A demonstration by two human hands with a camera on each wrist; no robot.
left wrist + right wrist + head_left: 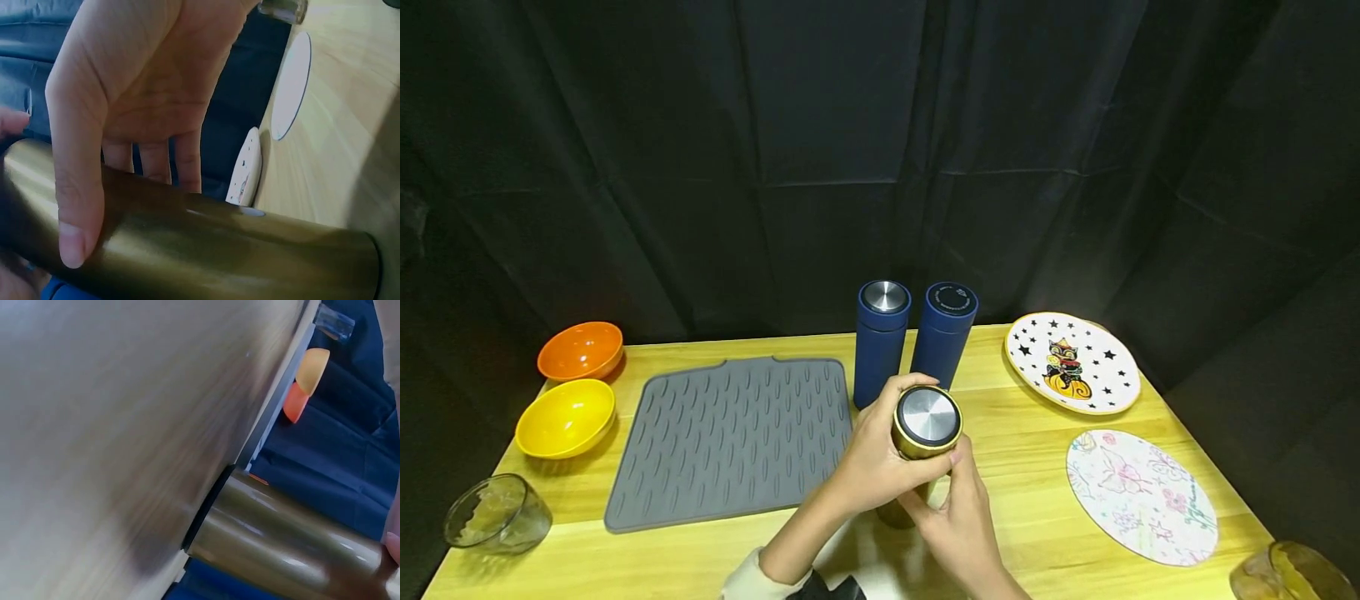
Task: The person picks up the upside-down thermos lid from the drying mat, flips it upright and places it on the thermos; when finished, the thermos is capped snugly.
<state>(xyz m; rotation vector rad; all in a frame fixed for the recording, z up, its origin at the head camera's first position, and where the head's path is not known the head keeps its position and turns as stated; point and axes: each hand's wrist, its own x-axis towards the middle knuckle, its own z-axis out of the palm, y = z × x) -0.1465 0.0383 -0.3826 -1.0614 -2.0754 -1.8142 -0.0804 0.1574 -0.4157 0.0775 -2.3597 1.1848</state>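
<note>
A gold thermos [907, 446] with a steel-topped cap [929, 415] stands upright on the table in front of me. My left hand [871, 458] grips it near the top, fingers round the far side and thumb across the front. From the right, my right hand [957, 521] holds the same thermos just below the cap, fingers and thumb on its side. The left wrist view has the left thumb [80, 212] lying along the gold body. In the right wrist view, the base of the thermos [281, 534] meets the tabletop, and only fingertips show at the edge.
Two blue thermoses [882, 350] stand right behind. To the left lie a grey drying mat [737, 433], orange [580, 352] and yellow bowls [565, 421], and a glass [497, 512]. On the right are a cat plate [1101, 375], an oval mat [1138, 500] and an amber glass [1288, 575].
</note>
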